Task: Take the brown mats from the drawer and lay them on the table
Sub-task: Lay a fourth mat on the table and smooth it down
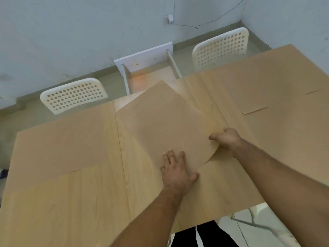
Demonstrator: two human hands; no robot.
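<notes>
A brown mat (165,122) lies skewed across the middle of the light wooden table (222,184). My right hand (226,139) grips its near right corner, thumb on top and fingers curled under. My left hand (178,168) presses flat on the mat's near edge with straight fingers. Another brown mat (58,145) lies flat on the left part of the table. On the right part rest two more brown mats (258,77), overlapping. Beyond the table's far edge the white drawer (146,57) stands pulled out, its visible bottom bare.
Two white perforated chairs stand at the far side, one chair (74,95) left of the drawer, one chair (222,47) right of it. A wall socket with a cable (169,19) is on the back wall. The near table edge runs by my legs.
</notes>
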